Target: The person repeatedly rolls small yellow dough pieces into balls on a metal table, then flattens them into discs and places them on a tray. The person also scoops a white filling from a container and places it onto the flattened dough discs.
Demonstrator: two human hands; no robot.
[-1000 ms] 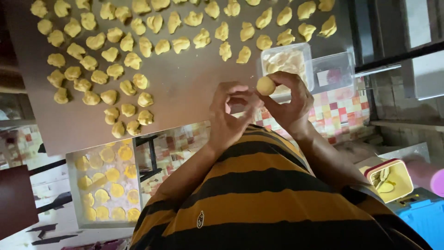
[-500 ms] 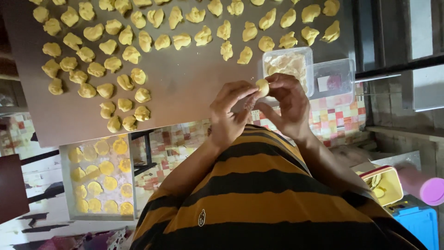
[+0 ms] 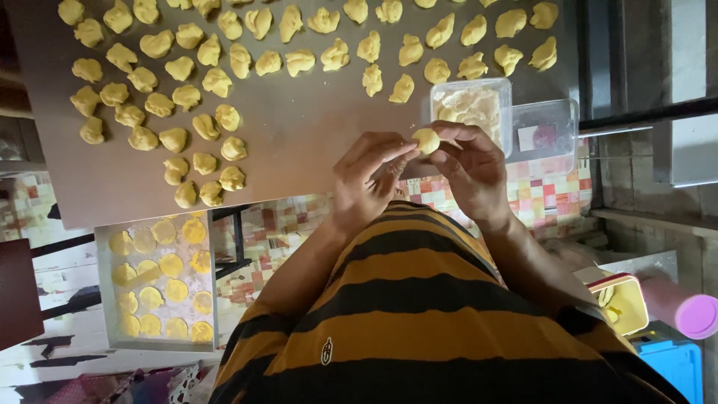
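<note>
A small round yellow dough ball (image 3: 426, 140) is pinched between the fingertips of both hands, just above the near edge of the brown table (image 3: 299, 142). My left hand (image 3: 370, 179) grips it from the left, with thumb and fingers curled in. From the right, my right hand (image 3: 473, 168) cups it. Directly behind the ball stands a clear plastic tub (image 3: 471, 108) holding pale filling. Several rough yellow dough lumps (image 3: 179, 97) lie spread over the table's left and far side.
A second clear tub (image 3: 542, 131) sits right of the first. Below the table's left side lies a tray (image 3: 157, 280) of several flat yellow discs. At lower right are a yellow box (image 3: 621, 303), a pink cylinder (image 3: 695, 314) and a blue bin (image 3: 673, 366).
Both hands have stayed on the dough ball, the fingers shifting slightly around it. The view has drifted a little; nothing else moved.
</note>
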